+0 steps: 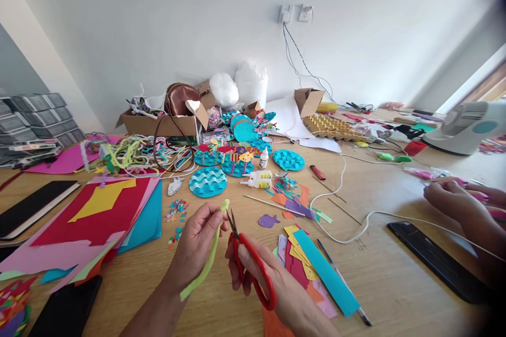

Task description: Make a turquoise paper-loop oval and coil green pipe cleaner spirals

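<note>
Between thumb and fingers, my left hand (201, 234) pinches a lime-green pipe cleaner (210, 258). Its top end is bent over above the fingertips, and the longer part hangs down toward my wrist. My right hand (263, 268) is closed round the red handles of a pair of scissors (256, 260). The dark blades point up and left, close beside the pipe cleaner's top; whether they touch it I cannot tell. Beyond my hands lie a blue wavy paper disc (207, 182) and a purple paper fish (269, 220).
Coloured paper sheets (98, 210) are stacked at left, near a black notebook (35, 205). Glue bottles (259, 179) and a cardboard box (158, 125) stand farther back. A white cable (367, 216) crosses the right side, where another person's hands (454, 202) work beside a black phone (435, 258).
</note>
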